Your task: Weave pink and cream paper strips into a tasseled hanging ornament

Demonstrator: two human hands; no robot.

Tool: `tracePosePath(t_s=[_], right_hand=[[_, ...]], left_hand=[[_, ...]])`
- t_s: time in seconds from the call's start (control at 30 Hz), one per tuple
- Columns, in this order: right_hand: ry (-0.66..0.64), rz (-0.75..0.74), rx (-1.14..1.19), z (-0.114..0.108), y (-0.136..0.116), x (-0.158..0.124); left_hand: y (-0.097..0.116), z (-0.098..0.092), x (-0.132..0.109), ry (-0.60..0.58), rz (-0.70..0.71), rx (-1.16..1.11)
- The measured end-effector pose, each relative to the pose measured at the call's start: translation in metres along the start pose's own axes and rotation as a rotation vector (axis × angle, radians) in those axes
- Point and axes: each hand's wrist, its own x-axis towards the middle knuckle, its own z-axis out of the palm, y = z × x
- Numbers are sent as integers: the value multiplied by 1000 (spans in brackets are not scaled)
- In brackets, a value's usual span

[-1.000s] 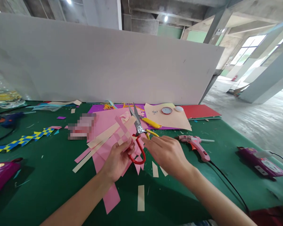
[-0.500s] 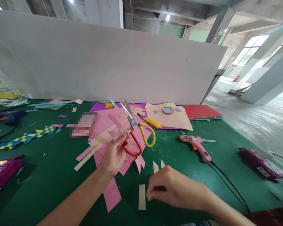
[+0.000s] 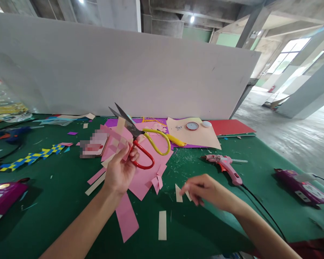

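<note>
Left hand (image 3: 121, 169) has its fingers closed on two things: scissors (image 3: 135, 132), one red and one yellow handle, blades slightly apart and pointing far-left, plus a woven piece (image 3: 116, 138) of pink and beige paper strips. Both are held up above the pink paper (image 3: 144, 181) in the middle of the green tabletop (image 3: 199, 230). Right hand (image 3: 205, 192) is to the right, low, fingers part-curled, fingertips at two short beige strips (image 3: 179, 193); a bit blurred, can't tell if they touch or have hold of one. Third loose strip (image 3: 162, 225) lies nearer, flat. Pink glue gun (image 3: 226, 167) lies right of the right hand, nozzle pointing left, cord running near-right; purple device (image 3: 299, 187) farther right. Yellow cutter (image 3: 176, 140) lies on the far side, right of the scissors, just beside the beige sheet (image 3: 210, 140), which carries a round tin (image 3: 192, 126) and a white disc (image 3: 206, 124). Red sheet (image 3: 234, 126) far-right. Blue-yellow checkered strip (image 3: 32, 159) on the left. White panel (image 3: 124, 72) stands along the far edge.
</note>
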Motion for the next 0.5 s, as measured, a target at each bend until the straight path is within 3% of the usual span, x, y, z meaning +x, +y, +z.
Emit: tracePosePath(t_s=[0.1, 0.17, 0.27, 0.33, 0.4, 0.5], right_hand=[[224, -97, 161, -10, -10, 22], [177, -142, 349, -14, -15, 37], [-68, -171, 609, -14, -15, 52], [-144, -187, 683, -12, -13, 56], [-111, -201, 691, -10, -10, 55], [38, -186, 613, -9, -9, 49]], left_hand=[[-3, 1, -5, -23, -109, 25], [-6, 1, -8, -16, -183, 35], [-10, -2, -11, -1, -263, 41], [-12, -4, -12, -6, -278, 25], [-14, -6, -12, -17, -284, 8], [-15, -6, -11, -19, -290, 14]])
